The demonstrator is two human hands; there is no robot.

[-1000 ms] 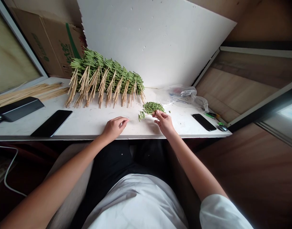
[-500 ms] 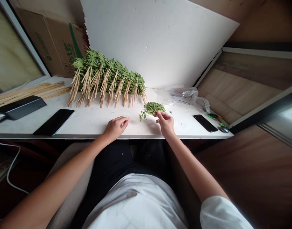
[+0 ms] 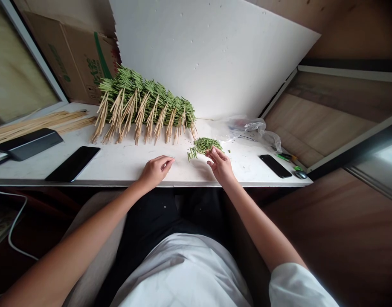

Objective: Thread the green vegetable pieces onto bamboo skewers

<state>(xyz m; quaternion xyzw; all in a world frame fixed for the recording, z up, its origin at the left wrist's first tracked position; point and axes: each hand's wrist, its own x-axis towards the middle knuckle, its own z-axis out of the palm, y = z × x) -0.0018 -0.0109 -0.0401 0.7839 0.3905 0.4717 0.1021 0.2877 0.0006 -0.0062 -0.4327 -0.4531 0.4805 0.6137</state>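
My left hand (image 3: 157,170) is closed in a pinch above the front of the white table. Just right of its fingertips hangs a short row of cut green bean pieces (image 3: 192,154), lined up side by side as on a skewer; the thin stick hardly shows against the white. My right hand (image 3: 220,164) has thumb and forefinger together at the near edge of a loose pile of cut green beans (image 3: 206,144). Anything between those fingertips is too small to make out. Behind, a big stack of bean skewers (image 3: 144,100) has its bare stick ends pointing toward me.
Loose bamboo sticks (image 3: 39,121) lie at the left, near a black device on a stand (image 3: 29,143) and a dark tablet or phone (image 3: 73,164). At the right are a black phone (image 3: 275,165), a clear plastic bag (image 3: 256,128) and a mouse (image 3: 300,173). A cardboard box (image 3: 71,59) stands behind.
My right hand has shifted very slightly up at the pile's edge, and its fingers have moved a little. My left hand and the row of bean pieces stay nearly still.
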